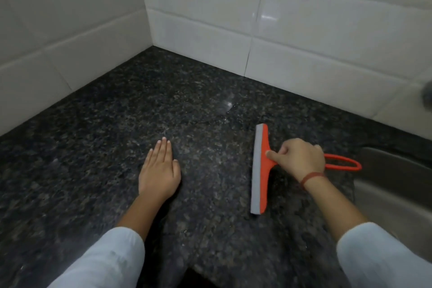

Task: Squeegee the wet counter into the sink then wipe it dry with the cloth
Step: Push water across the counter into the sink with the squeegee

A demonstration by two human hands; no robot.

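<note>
We are gripping squeegee (260, 168) handle in right hand (298, 159); blade running near-to-far, sink (395, 184) lying rightward; left hand (159, 170) resting flat, released, on counter (93, 147).

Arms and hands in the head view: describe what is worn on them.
Both forearms carry loose pale blue-white fabric sleeves pushed up short of the wrists. The right hand has a thin reddish-brown thread band around its wrist. The left hand is bare, with no band or ring visible.

Orange squeegee (261, 170) on wet counter (163, 105)
</note>
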